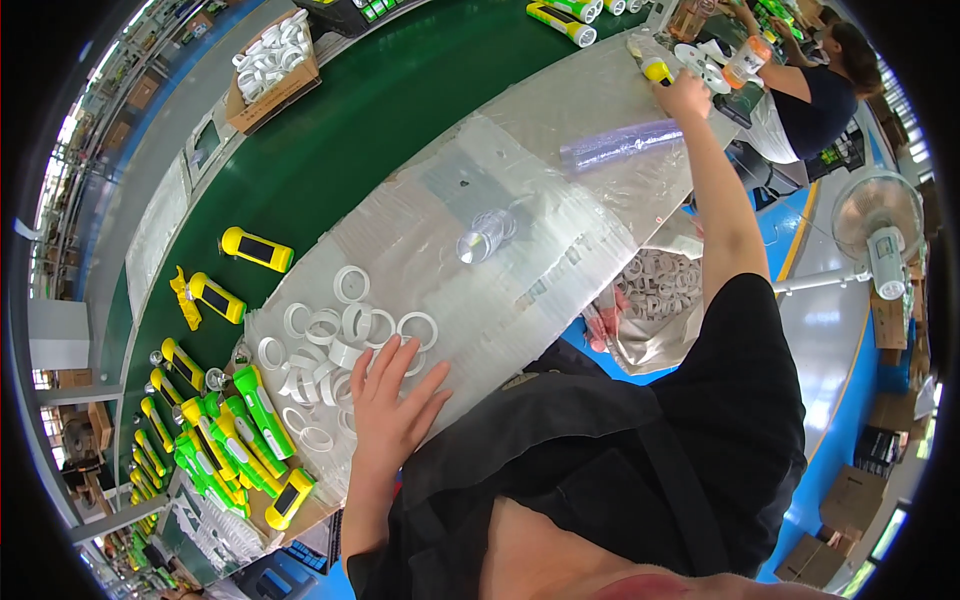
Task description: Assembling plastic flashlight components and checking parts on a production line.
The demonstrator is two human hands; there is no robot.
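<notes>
White rings (345, 357) lie by the spread left hand (392, 405). The right hand (686, 97) is farther; its grip I can't tell.

Before us on the worktable (540, 275), loose rings (357, 322) lie to the left, our left hand (393, 400) at their near-right edge and a heap of flashlights (240, 440) farther left. A plastic roll (620, 146) lies to the right, nearer us than our right hand (685, 97), and a sack (648, 352) of rings sits below the near edge. Behind the table runs a belt (370, 120), with a carton (274, 104) at its far edge.
</notes>
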